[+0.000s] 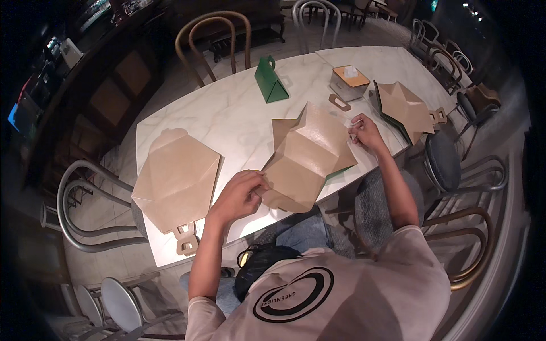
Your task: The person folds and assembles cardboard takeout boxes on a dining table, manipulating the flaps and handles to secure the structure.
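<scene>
Leftward of a creased, angular brown cardboard blank (301, 153) on the white marbled desk (216, 113), a broad brown cardboard sheet with cut-out handles (177, 176) is laid. At the creased blank's left edge the left hand (240, 194) is held, its fingers bent; whether they are clamped cannot be told. Beyond the blank, a green wedge-shaped carton (271, 85) is stood, and to its far right a grey, orange-topped tissue box (348, 86). By its right edge the right hand (365, 133) is held, fingers curled, their grip unclear. Farther right of it, a folded brown-and-dark-green carton (402, 109) is placed.
</scene>
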The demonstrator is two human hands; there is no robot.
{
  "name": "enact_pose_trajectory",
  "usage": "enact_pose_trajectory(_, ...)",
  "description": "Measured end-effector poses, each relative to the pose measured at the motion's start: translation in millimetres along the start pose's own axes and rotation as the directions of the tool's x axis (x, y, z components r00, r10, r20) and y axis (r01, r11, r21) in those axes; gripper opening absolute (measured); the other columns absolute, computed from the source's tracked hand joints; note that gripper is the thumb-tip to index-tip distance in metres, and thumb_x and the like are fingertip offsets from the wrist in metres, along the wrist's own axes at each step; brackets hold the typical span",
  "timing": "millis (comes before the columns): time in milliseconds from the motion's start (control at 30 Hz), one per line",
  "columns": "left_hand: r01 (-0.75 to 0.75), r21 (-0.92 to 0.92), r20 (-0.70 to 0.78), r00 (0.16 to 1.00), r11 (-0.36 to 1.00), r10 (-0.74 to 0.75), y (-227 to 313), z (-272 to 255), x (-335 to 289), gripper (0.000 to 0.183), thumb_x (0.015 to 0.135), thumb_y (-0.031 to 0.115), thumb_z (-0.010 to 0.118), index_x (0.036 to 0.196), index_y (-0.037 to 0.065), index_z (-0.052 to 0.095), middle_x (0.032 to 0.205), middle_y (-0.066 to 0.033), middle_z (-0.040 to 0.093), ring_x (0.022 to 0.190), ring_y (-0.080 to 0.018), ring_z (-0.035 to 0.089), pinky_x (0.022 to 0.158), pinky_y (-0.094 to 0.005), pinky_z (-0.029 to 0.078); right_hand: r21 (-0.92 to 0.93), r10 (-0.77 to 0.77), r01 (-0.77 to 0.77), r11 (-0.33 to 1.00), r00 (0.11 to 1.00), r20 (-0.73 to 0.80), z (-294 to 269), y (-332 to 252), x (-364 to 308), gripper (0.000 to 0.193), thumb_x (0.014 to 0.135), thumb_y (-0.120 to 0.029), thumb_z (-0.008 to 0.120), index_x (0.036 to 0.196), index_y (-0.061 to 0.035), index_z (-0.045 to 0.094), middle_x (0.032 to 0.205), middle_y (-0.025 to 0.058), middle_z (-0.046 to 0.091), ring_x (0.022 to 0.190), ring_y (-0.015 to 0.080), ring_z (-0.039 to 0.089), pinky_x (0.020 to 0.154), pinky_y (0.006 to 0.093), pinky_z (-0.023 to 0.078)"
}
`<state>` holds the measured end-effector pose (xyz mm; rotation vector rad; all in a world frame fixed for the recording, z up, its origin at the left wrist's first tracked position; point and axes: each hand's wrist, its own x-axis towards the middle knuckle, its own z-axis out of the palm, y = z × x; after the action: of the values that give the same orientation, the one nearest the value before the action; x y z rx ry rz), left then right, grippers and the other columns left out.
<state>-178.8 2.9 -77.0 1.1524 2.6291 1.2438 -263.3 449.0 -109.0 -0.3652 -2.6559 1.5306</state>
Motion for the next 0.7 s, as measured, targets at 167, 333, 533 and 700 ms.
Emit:
enact_pose_trajectory(167,0.053,0.011,0.117,0.992,0.999,-0.054,-2,-8,19,0.026,0.087,0.010,0.056,0.110,0.003,0.066,0.114,-0.0174,0.069,0.111,-0.0393,0.063,0.104,-0.0462,0.046,-0.441,-0.396,0.345,0.829,0.918,-0.027,-12,-44,-40,0.028,0.088,-0.021,0.073,0.108,-0.0033,0.063,0.091,0.0147,0.064,0.083,0.0301,0.068,0.077,0.0396,0.055)
enact_pose_trajectory(333,0.203,0.428,0.044,0.969,0.881,-0.245,21,14,55,0.047,0.100,0.029,0.057,0.140,0.005,0.053,0.111,-0.0219,0.067,0.091,-0.0429,0.069,0.088,-0.0521,0.054,-0.482,-0.317,0.312,0.819,0.946,0.075,11,-83,-123,0.034,0.088,-0.027,0.075,0.112,-0.0048,0.065,0.110,0.0169,0.064,0.097,0.0341,0.067,0.086,0.0430,0.055)
enact_pose_trajectory(533,0.328,0.517,-0.075,0.937,0.791,-0.340,-14,43,88,0.057,0.098,0.034,0.061,0.146,0.007,0.050,0.116,-0.0222,0.064,0.092,-0.0415,0.070,0.083,-0.0506,0.057,-0.584,-0.599,0.506,0.634,0.799,0.042,35,-33,-175,0.048,0.087,-0.024,0.078,0.130,-0.0080,0.062,0.129,0.0156,0.060,0.117,0.0342,0.061,0.095,0.0467,0.053)
enact_pose_trajectory(700,0.221,0.422,-0.028,0.973,0.879,-0.230,-24,43,84,0.053,0.098,0.034,0.064,0.142,0.007,0.056,0.117,-0.0183,0.065,0.093,-0.0378,0.070,0.082,-0.0489,0.056,-0.133,-0.151,0.117,0.984,0.945,-0.291,52,1,-201,0.049,0.095,-0.018,0.072,0.139,-0.0045,0.056,0.092,0.0119,0.067,0.072,0.0211,0.065,0.064,0.0347,0.055)
